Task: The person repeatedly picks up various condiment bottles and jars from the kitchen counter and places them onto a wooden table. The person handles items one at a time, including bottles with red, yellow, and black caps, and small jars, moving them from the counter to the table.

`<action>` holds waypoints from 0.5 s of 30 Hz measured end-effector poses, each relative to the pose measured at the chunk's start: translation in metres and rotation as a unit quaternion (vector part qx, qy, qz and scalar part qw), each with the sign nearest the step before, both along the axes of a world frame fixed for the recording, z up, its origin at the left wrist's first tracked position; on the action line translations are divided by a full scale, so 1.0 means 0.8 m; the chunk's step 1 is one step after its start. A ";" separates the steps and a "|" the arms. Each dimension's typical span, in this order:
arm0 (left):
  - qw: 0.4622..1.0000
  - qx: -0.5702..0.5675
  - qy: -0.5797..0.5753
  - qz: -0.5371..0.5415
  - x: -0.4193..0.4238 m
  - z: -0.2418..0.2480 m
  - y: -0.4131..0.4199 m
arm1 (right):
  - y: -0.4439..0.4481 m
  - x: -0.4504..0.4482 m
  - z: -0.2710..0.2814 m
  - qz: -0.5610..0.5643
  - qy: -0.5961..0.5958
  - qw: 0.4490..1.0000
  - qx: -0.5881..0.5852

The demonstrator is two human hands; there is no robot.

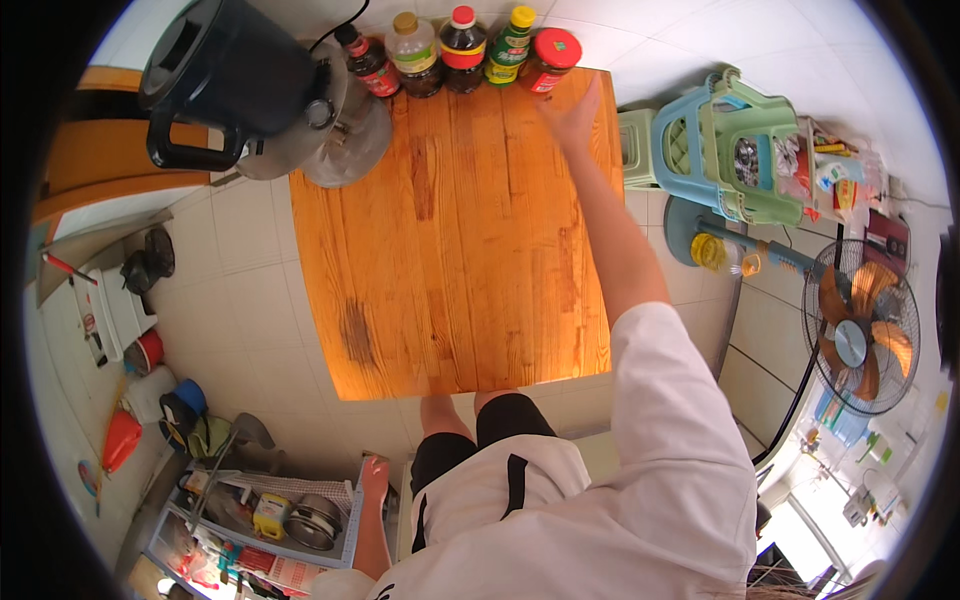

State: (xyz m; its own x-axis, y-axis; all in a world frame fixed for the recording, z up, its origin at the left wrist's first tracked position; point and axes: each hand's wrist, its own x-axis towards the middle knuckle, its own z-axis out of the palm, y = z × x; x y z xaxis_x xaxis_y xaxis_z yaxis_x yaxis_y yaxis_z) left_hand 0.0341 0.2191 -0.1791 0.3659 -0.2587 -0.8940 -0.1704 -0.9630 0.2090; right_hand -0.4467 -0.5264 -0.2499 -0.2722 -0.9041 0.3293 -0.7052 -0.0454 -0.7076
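My right hand reaches to the far right corner of the wooden table, fingers apart, just beside a red-lidded glass jar; it holds nothing. Left of the jar stand a green bottle with a yellow cap, a dark sauce bottle with a red cap, a bottle with a tan cap and a dark bottle with a red label. My left hand hangs low at my left side, near the blue-grey rack; whether its fingers hold anything is unclear.
A dark appliance jug with a handle stands at the table's far left. Right of the table are stacked plastic stools, an oil bottle and a standing fan. A rack with pots is at lower left.
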 end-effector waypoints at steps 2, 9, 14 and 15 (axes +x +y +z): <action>1.000 0.000 -0.005 -0.015 0.004 -0.004 0.007 | 0.097 -0.001 -0.013 0.069 -0.034 0.997 0.021; 0.996 -0.031 0.009 -0.083 0.028 -0.027 -0.015 | 0.516 -0.066 0.019 0.266 0.075 0.835 0.477; 0.974 -0.100 -0.013 -0.203 0.063 -0.070 -0.097 | 0.783 -0.118 0.063 0.047 0.054 0.876 0.477; 0.976 -0.092 0.008 -0.197 0.052 -0.069 -0.124 | 0.832 -0.127 0.055 -0.035 0.067 0.877 0.475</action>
State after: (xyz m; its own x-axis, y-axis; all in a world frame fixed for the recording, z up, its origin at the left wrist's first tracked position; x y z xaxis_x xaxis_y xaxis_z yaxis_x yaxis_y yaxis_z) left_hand 0.0759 0.1203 -0.2340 0.1912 -0.5336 -0.8238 -0.5155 -0.7688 0.3783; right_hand -0.5482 0.1390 -0.2056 -0.3538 -0.7709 -0.5296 -0.7625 0.5657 -0.3140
